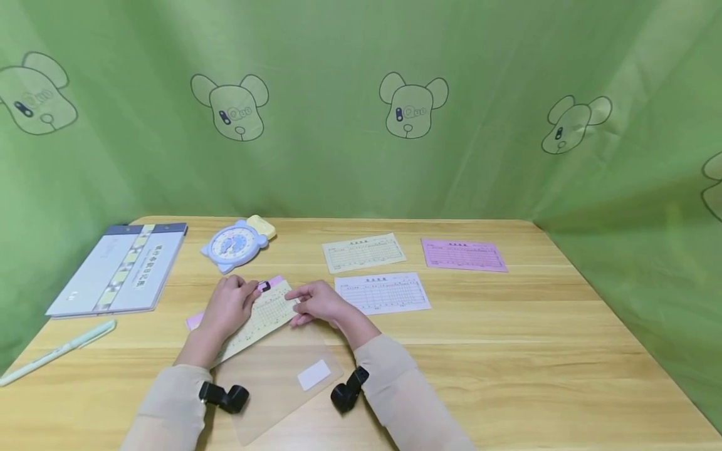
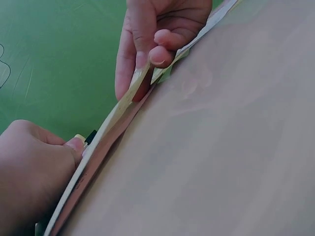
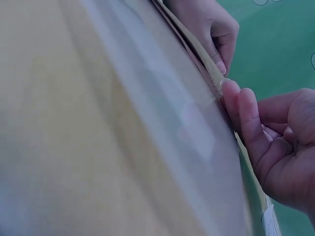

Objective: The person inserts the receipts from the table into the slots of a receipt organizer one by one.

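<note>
A pale yellow printed form [image 1: 262, 315] lies slanted over a pink form [image 1: 194, 321] and a clear plastic folder [image 1: 271, 382] with a white label [image 1: 313, 374]. At the top edge of these sheets is a small black clip [image 1: 264, 286]. My left hand [image 1: 229, 305] pinches the clip between thumb and fingers, its side resting along the yellow form. With thumb and fingertips my right hand [image 1: 323, 302] pinches the form's right edge. The left wrist view shows the yellow form's edge [image 2: 115, 112] lifted and bowed away from the pink sheet [image 2: 110, 132] there.
Beyond my right hand lie a white form [image 1: 383, 293], a pale green form [image 1: 363, 252] and a pink-purple form [image 1: 464, 255]. A blue toy clock [image 1: 234, 246] touches a yellow block [image 1: 262, 227]. To the left are a ledger book [image 1: 113, 269] and a mint pen [image 1: 59, 352]. Green curtains [image 1: 338, 175] surround the table.
</note>
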